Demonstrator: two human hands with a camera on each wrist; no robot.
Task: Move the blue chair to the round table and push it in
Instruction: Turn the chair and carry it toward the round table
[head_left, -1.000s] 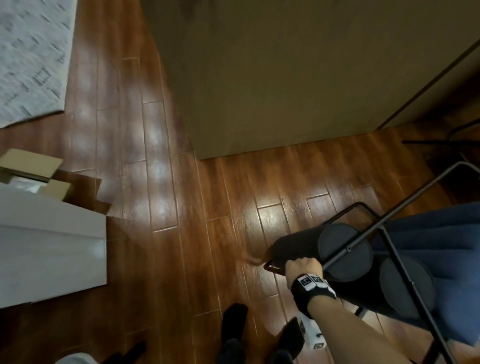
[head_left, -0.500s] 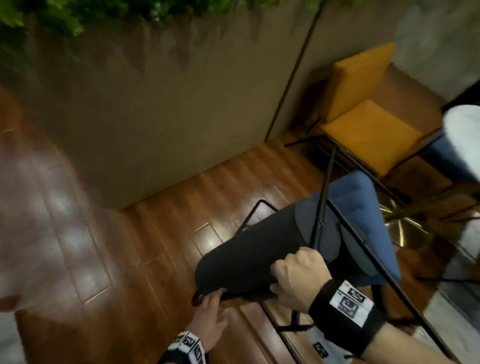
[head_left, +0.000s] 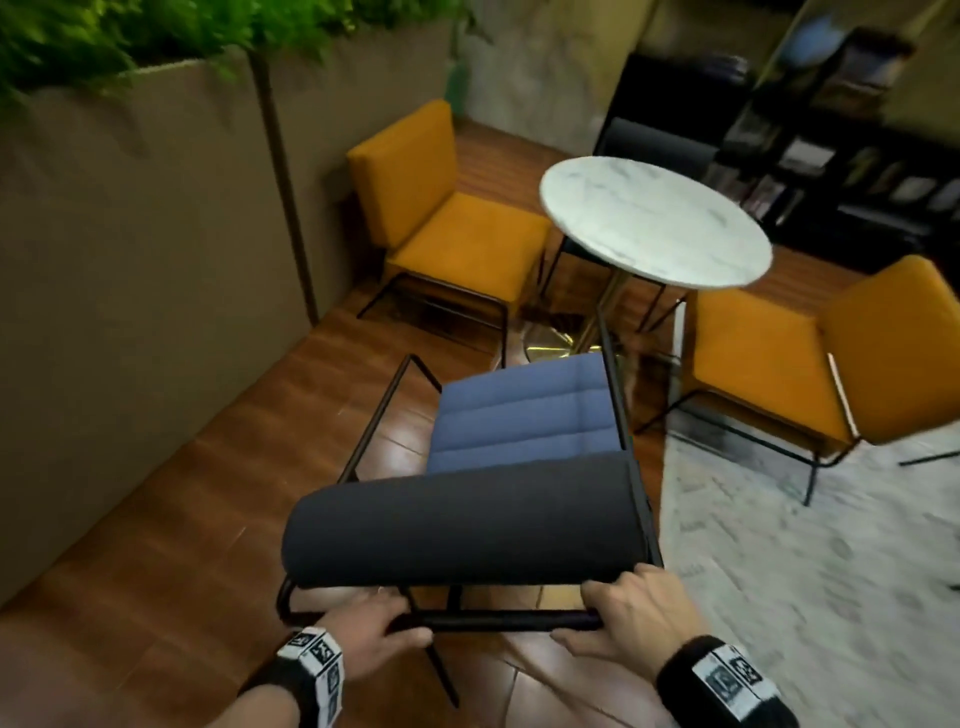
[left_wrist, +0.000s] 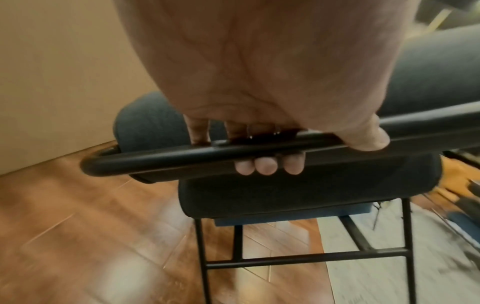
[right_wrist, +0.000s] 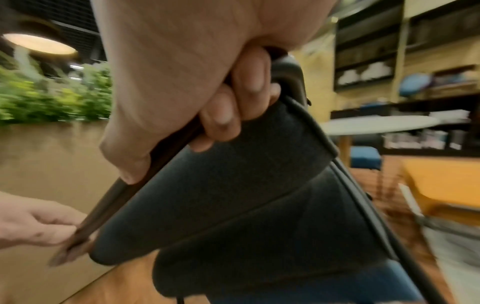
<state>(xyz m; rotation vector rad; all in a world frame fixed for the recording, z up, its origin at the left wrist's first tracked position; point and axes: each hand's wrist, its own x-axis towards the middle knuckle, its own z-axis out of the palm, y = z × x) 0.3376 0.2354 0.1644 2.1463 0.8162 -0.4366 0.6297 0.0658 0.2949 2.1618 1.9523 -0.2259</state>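
The blue chair (head_left: 524, 410) has a ribbed blue seat, dark grey roll cushions on its back and a black tube frame. It faces the round white marble table (head_left: 654, 221), short of it, its front near the table's gold base. My left hand (head_left: 366, 631) grips the black top rail (head_left: 493, 619) of the back on the left; its fingers (left_wrist: 269, 165) curl under the rail (left_wrist: 182, 156). My right hand (head_left: 631, 616) grips the same rail on the right, its fingers (right_wrist: 233, 102) wrapped round the bar beside the dark cushion (right_wrist: 246, 185).
Two orange chairs stand at the table, one (head_left: 447, 228) on the left, one (head_left: 810, 364) on the right. A tan planter wall (head_left: 140, 291) with green plants runs along the left. A pale rug (head_left: 810, 561) covers the floor on the right. Dark shelves (head_left: 831, 145) stand behind the table.
The view has swung up from the floor to the table. The chair has turned from sideways to facing the table. My left hand has come onto the top rail beside the right.
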